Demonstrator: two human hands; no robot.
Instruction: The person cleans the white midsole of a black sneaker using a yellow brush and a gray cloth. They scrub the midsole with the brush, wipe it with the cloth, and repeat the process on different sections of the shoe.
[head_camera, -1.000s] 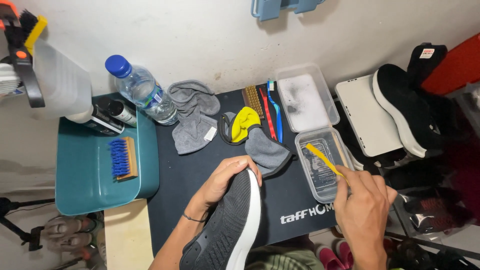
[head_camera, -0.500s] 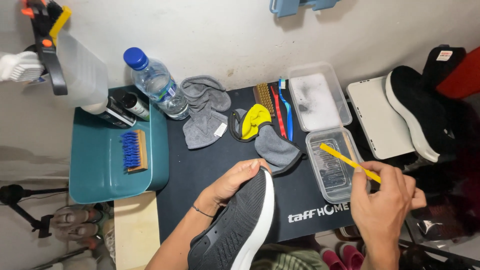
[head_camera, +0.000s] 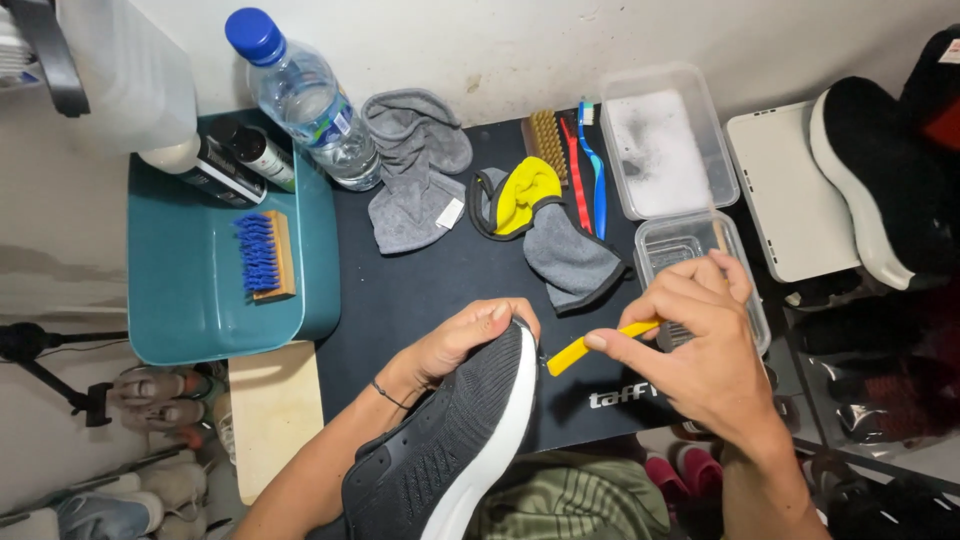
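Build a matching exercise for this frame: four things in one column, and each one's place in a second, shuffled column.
Things:
1. black shoe
2. yellow-handled brush
3. blue-bristled brush
4. water bottle

Places:
A. lying on the teal tray
B. held at the toe by the left hand
C. standing by the wall, beside the grey cloths
D. gripped in the right hand

Pairs: 1-B, 2-D, 3-A, 4-C
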